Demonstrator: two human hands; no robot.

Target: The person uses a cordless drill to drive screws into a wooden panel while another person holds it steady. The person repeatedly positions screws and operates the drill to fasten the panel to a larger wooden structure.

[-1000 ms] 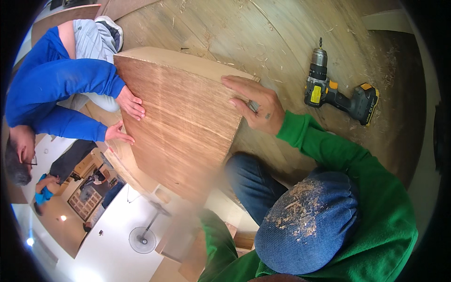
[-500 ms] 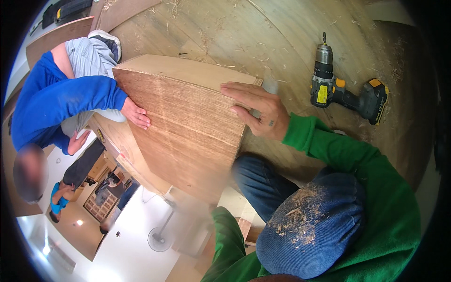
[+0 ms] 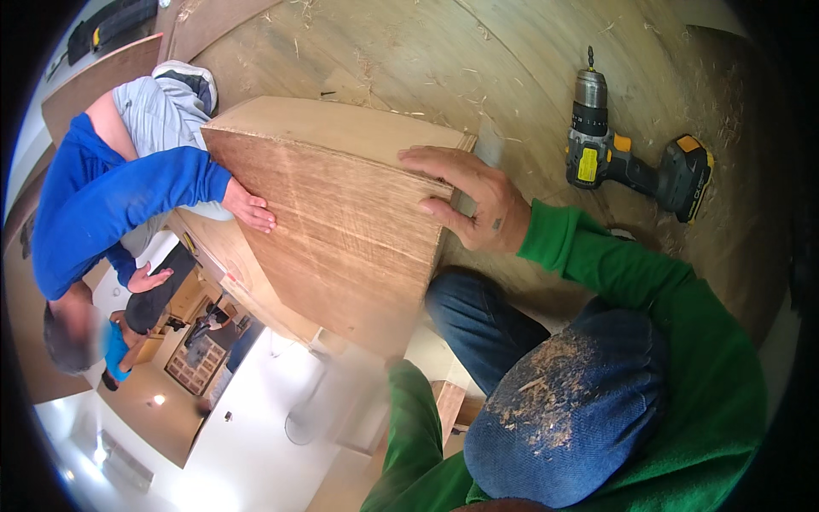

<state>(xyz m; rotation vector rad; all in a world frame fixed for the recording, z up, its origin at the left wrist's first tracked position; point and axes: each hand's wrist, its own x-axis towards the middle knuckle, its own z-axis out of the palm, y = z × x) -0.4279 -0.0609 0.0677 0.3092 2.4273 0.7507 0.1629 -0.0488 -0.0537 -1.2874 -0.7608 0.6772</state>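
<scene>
A large wooden box (image 3: 328, 230) with a brown grained face and a paler adjoining side takes up the middle of the view. My right hand (image 3: 465, 192) grips its right corner, the thumb against the grained face and the fingers over the edge. My left sleeve (image 3: 411, 418) reaches up to the box's lower end, where the left hand is hidden behind the wood and a blurred patch. A co-worker's hand (image 3: 249, 207) lies flat on the left part of the grained face. Their other hand (image 3: 149, 277) is held in the air, off the box.
A cordless drill (image 3: 589, 141) with a bit fitted lies on the dusty wooden floor (image 3: 520, 64) to the right. Near the box's far side is a dark screw (image 3: 328, 93). Wood shavings (image 3: 546, 392) cover my knee. The co-worker (image 3: 136, 179) crouches at the left.
My right hand's fingers now bend more around the corner. The co-worker's head has dipped slightly, while their hand stays on the box. The view has shifted a little.
</scene>
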